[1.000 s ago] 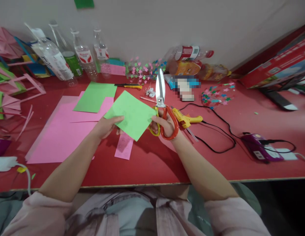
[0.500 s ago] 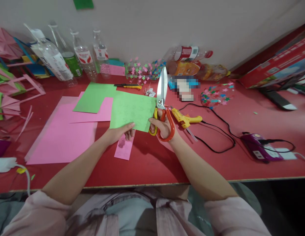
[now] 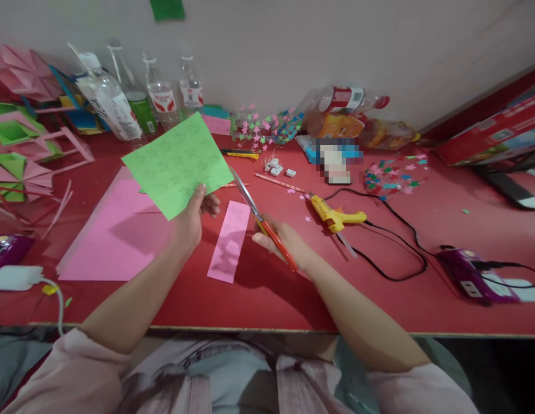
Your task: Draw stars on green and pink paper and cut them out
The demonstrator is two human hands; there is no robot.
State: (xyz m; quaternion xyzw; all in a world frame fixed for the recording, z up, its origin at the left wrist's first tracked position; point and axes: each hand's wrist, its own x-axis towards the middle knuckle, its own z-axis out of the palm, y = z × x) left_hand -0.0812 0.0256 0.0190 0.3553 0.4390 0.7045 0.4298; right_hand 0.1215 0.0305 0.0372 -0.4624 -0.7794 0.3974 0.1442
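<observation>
My left hand [image 3: 192,215] pinches the lower edge of a green paper sheet [image 3: 176,164], tilted above the table, with small shapes drawn in pencil on it. My right hand [image 3: 282,238] grips orange-and-yellow-handled scissors [image 3: 254,210]. Their blades point up and left, and the tips are near the sheet's right corner; I cannot tell whether they touch it. Below and between the hands a narrow pink paper strip [image 3: 228,244] with faint drawn marks lies on the table. A larger stack of pink paper [image 3: 107,241] lies at the left, partly covered by the green sheet.
On the red table [image 3: 293,305] lie a yellow glue gun [image 3: 334,215] with a black cord, a purple power strip [image 3: 477,276], a utility knife [image 3: 239,154], a pencil [image 3: 280,182] and small paper stars [image 3: 308,218]. Plastic bottles [image 3: 161,95] and folded paper crafts [image 3: 23,135] stand behind and left.
My left hand has raised the green sheet leftward and turned it. The scissors, upright before, have swung down to point up-left at the sheet's corner. The pink strip is more exposed.
</observation>
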